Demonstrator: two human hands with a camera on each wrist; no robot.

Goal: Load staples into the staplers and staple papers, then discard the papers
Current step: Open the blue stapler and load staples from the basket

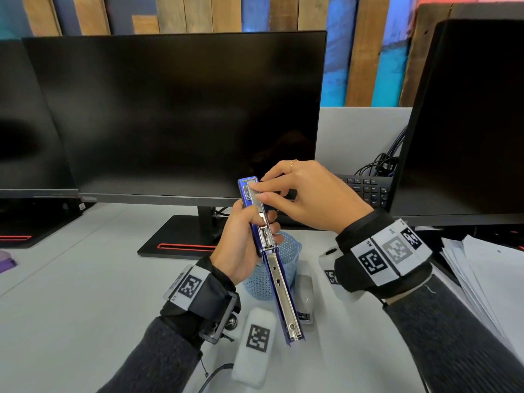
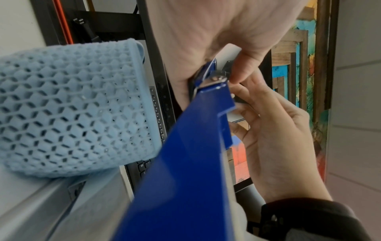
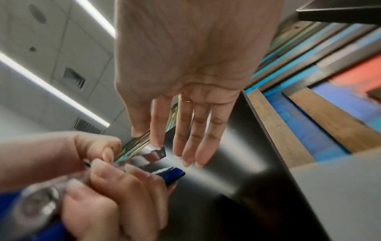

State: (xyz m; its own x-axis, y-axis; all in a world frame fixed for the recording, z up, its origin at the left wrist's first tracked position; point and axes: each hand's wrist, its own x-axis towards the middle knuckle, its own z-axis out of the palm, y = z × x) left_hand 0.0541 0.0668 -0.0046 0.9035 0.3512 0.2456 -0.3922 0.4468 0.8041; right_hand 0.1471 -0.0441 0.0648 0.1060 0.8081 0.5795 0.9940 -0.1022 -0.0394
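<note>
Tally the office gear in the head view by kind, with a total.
Monitors: 3
Staplers: 2, a blue stapler and a grey stapler
Mesh baskets: 1
Keyboards: 1
Paper stacks: 1
Total: 8

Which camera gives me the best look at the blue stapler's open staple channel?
The head view: the blue stapler is swung open, its whole metal channel facing up, the left hand gripping it and the right hand at its top end. The left wrist view shows mostly its blue outer side; the right wrist view shows only a blurred end.
</note>
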